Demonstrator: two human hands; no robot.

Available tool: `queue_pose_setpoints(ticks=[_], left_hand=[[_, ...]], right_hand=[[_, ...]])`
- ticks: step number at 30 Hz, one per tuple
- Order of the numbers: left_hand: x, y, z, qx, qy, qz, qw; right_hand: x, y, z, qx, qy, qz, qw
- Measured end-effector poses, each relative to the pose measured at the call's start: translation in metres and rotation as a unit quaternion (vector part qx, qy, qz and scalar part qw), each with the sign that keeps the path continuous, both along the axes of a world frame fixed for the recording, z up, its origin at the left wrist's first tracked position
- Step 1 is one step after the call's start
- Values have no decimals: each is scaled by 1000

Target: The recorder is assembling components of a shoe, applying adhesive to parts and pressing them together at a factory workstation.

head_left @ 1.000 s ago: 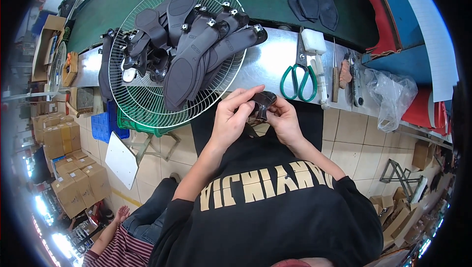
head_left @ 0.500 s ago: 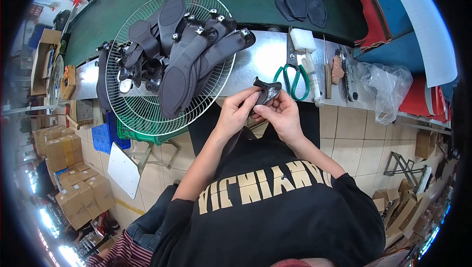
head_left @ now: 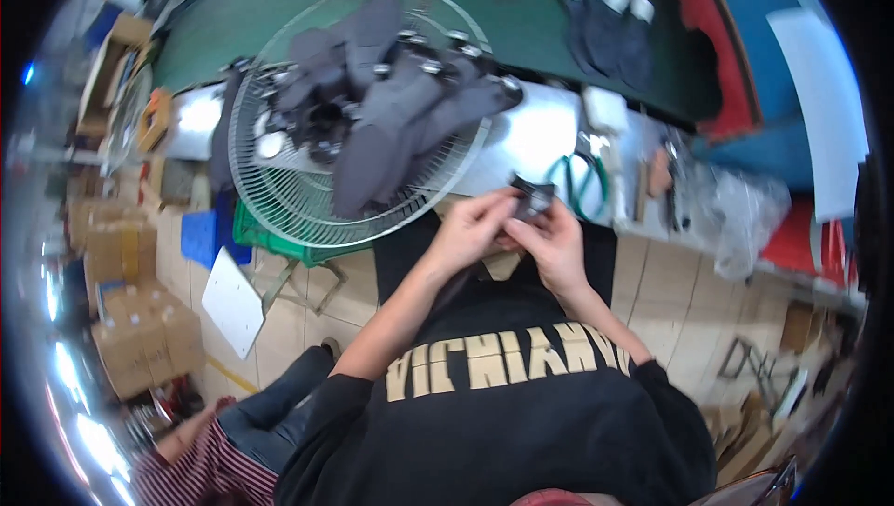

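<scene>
**Both hands pinch a small black piece at the front of the bench**

We see the left hand (head_left: 466,231) and the right hand (head_left: 558,245) close together, each gripping a glossy black piece (head_left: 534,197) between thumb and fingers. The piece is held up just in front of the bench (head_left: 540,129), near the green-handled scissors (head_left: 602,186). The fingers hide much of it and motion blurs its outline, so we cannot tell its full shape.

To the left of the hands we find a round wire basket (head_left: 270,212), heaped with dark soles (head_left: 384,134) that overlap at different angles. The basket reaches past the near edge of the bench, above a green crate (head_left: 279,236); a blue crate (head_left: 207,236) stands beside that.

To the right, we make out a white block (head_left: 606,110) just beyond the scissors, and farther along a crumpled clear plastic bag (head_left: 743,217) drooping over the edge. Behind, on a dark green surface (head_left: 507,17), four dark pieces with white tips (head_left: 605,36) lie side by side. At the lower left we see part of another person in a striped top (head_left: 237,469).
</scene>
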State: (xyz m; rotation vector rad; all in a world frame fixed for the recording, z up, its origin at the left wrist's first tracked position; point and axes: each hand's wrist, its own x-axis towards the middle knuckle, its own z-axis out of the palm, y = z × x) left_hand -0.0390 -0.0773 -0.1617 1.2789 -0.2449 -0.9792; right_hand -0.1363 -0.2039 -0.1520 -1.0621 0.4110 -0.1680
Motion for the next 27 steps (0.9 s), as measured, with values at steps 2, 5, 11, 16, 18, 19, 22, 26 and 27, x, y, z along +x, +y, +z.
queue_pose_setpoints(ticks=[2,5,11,16,18,19,22,26,27], left_hand=[[-6,9,15,14,-120,-5,993],[-3,24,8,18,-399,-17,916],[-22,66,8,4,-223,10,975],[-32,73,19,-106,-134,62,983],[-32,76,19,-100,-184,80,975],[-32,78,21,-99,-188,87,973],[-31,77,21,-137,-198,129,962],[-25,78,14,-153,-210,155,953],[-27,78,23,-130,-232,171,949]], right_hand=[[-1,2,4,-11,-21,-25,999],[-4,-16,-1,-2,-43,-67,997],[0,-47,6,-13,-106,-93,990],[15,-38,10,32,-108,-31,993],[18,-22,15,41,-102,0,994],[18,-11,15,-10,-85,26,996],[14,5,2,-119,-71,122,983],[21,13,-7,-116,-67,129,982],[26,14,-9,-122,-76,110,983]])
